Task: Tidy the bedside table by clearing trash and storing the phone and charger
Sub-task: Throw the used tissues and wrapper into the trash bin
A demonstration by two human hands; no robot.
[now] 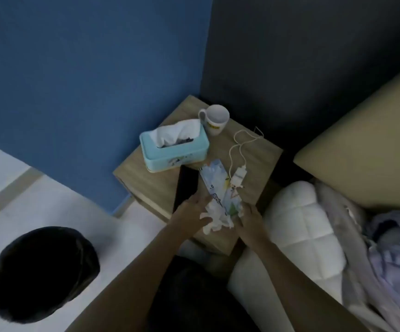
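Observation:
On the wooden bedside table (155, 188) lie a black phone (186, 185), a light blue printed wrapper (215, 185) and a white charger (238, 177) with its cable (236, 147) looping toward the back. At the table's near edge sits a wad of crumpled white tissue (214, 220). My left hand (194, 210) presses on the tissue from the left. My right hand (248, 218) holds the tissue and the wrapper's near end from the right. The frame is dim and a little blurred.
A light blue tissue box (173, 149) and a white mug (214, 119) stand at the back of the table. A black-lined trash bin (43, 274) is on the floor at lower left. The bed with a white pillow (299, 226) is right of the table.

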